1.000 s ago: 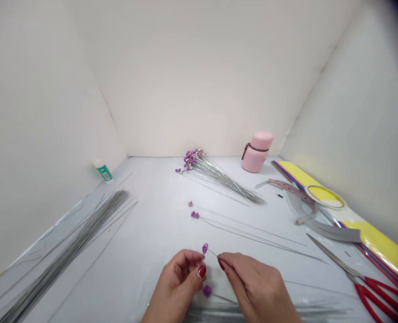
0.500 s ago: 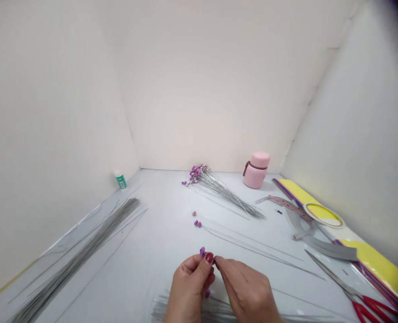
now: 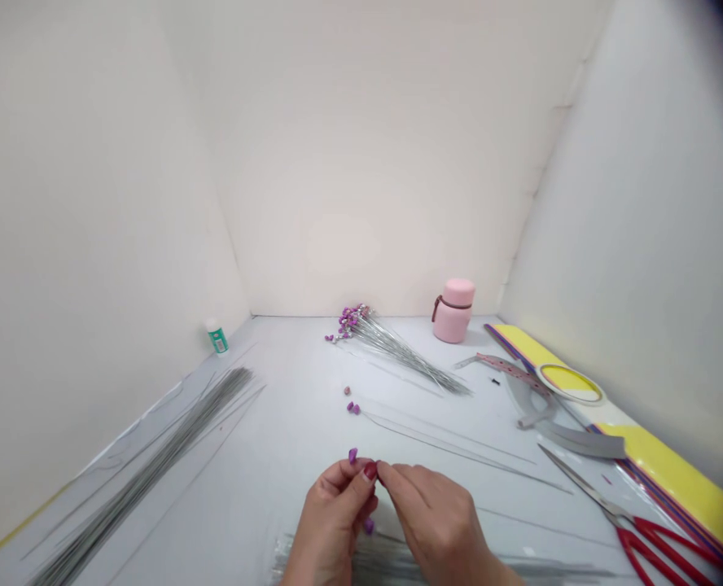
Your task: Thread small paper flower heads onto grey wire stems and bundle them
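My left hand [image 3: 335, 514] is closed in a pinch, with a small purple bud [image 3: 352, 456] sticking up from between its fingers. Below those fingers a second purple piece [image 3: 369, 526] shows; whether the hand grips it cannot be seen. My right hand [image 3: 440, 519] is closed too, its thumb and fingertips meeting the left thumb tip. What the right fingertips pinch is hidden. Just beyond my hands lie two purple buds [image 3: 352, 408] with thin wires trailing right, and a small pinkish bud [image 3: 347, 391]. Under my wrists lies a bundle of silvery wires [image 3: 386, 561].
A grey wire bundle [image 3: 172, 439] lies at left. Farther back are purple-tipped wire stems [image 3: 398, 350], a pink flask [image 3: 453, 313] and a small green-and-white bottle [image 3: 218, 339]. At right are red-handled scissors [image 3: 611, 509], a tape roll [image 3: 572, 385], grey strips [image 3: 587, 442] and yellow sheets [image 3: 672, 480].
The whole view has shifted slightly, so most things sit a little farther left. Both hands stay together, and the right fingertips have closed up against the left thumb tip.
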The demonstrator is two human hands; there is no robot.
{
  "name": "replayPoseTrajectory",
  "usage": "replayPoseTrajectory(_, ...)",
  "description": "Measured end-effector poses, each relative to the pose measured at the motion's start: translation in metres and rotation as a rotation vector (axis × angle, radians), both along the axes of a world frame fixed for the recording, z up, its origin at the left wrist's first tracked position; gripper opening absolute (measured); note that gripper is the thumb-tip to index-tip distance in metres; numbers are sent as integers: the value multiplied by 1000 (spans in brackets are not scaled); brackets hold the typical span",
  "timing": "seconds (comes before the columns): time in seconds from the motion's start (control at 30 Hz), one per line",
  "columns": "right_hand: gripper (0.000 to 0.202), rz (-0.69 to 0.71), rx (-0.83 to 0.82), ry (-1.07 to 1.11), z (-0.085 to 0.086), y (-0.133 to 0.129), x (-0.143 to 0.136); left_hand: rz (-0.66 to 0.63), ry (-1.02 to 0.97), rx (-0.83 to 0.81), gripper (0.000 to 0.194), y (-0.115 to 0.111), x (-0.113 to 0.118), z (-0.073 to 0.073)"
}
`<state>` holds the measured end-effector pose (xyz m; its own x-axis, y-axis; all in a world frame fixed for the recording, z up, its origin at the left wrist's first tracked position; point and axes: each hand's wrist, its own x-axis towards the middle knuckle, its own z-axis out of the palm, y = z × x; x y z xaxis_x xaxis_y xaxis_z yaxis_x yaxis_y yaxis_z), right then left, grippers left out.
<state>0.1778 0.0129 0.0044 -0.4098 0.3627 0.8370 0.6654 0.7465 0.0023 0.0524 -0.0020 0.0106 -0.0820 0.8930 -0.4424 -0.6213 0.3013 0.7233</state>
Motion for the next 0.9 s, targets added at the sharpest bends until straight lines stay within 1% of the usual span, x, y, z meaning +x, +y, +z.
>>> replayPoseTrajectory(0.07,20,-45,-97,-29,1,2,4,43,44,28,23,6,-10,3)
replayPoseTrajectory(0.13,23,-115,-243,-82,2,8,12,74,131,93,14,17,-24,8)
replayPoseTrajectory(0.17,25,-147,-321,-114,3,12,18,63,197,131,9,24,-32,9)
replayPoseTrajectory(0.2,25,-166,-385,-135,3,17,24,44,228,130,6,31,-38,10)
replayPoseTrajectory(0.3,23,-222,-507,-146,1,32,39,-87,303,91,6,46,-52,6)
replayPoseTrajectory(0.37,20,-261,-571,-133,-1,38,44,-178,377,85,9,48,-55,2)
replayPoseTrajectory(0.43,19,-277,-623,-116,-2,39,44,-258,460,113,9,44,-56,1)
replayPoseTrajectory(0.5,19,-240,-678,-114,1,36,40,-346,521,157,7,37,-57,4)
replayPoseTrajectory(0.57,16,-144,-748,-146,6,28,35,-484,661,253,5,30,-57,10)
replayPoseTrajectory(0.63,8,-4,-850,-215,11,19,30,-656,918,417,7,24,-55,14)
replayPoseTrajectory(0.7,4,99,-954,-291,15,10,25,-796,1153,569,17,20,-53,14)
replayPoseTrajectory(0.73,6,121,-993,-322,16,7,23,-837,1212,615,21,18,-51,13)
replayPoseTrajectory(0.8,6,127,-1036,-365,16,3,19,-883,1250,673,21,17,-48,9)
replayPoseTrajectory(0.87,6,118,-1049,-386,14,2,16,-877,1230,676,20,17,-47,6)
replayPoseTrajectory(0.9,8,118,-1060,-389,13,1,15,-863,1205,648,19,17,-46,5)
